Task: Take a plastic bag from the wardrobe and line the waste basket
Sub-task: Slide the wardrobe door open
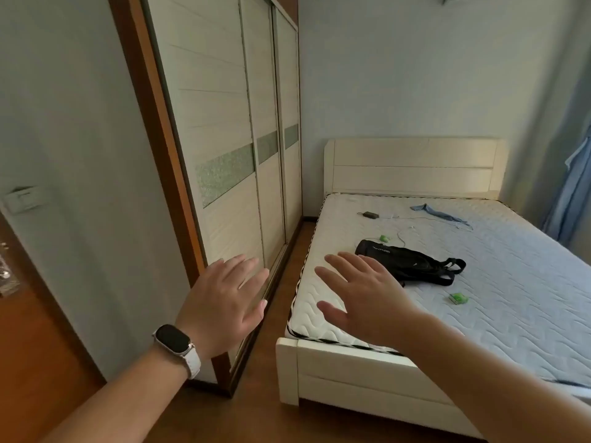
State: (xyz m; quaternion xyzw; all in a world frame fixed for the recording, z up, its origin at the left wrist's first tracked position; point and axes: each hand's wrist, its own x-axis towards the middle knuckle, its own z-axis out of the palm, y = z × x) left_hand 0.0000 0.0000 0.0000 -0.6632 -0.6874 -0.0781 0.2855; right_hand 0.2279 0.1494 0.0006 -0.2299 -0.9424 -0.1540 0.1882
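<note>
Cream sliding-door wardrobe (224,139) with a brown frame fills 11 o'clock of the view; all panels are closed, so its contents are hidden. Left hand (224,302) at 7 o'clock is raised flat with fingers straight and slightly spread, holding nothing, in front of the nearest door's lower part; contact with the door cannot be told. White-strap watch (174,342) on that wrist. Right hand (364,302) at 5 o'clock is likewise flat and spread, empty, held in front of the near corner of the mattress (511,282). Cream wooden bed (319,362) takes 3 to 5 o'clock. On the mattress: black bag (406,262) just at 1 o'clock of the right hand, two green packets (459,298), blue cloth (441,214) and a small dark adapter (371,214) nearer the headboard (415,167). Blue curtain (575,174) at 3 o'clock edge. Brown wood floor (256,410) between wardrobe and bed.
</note>
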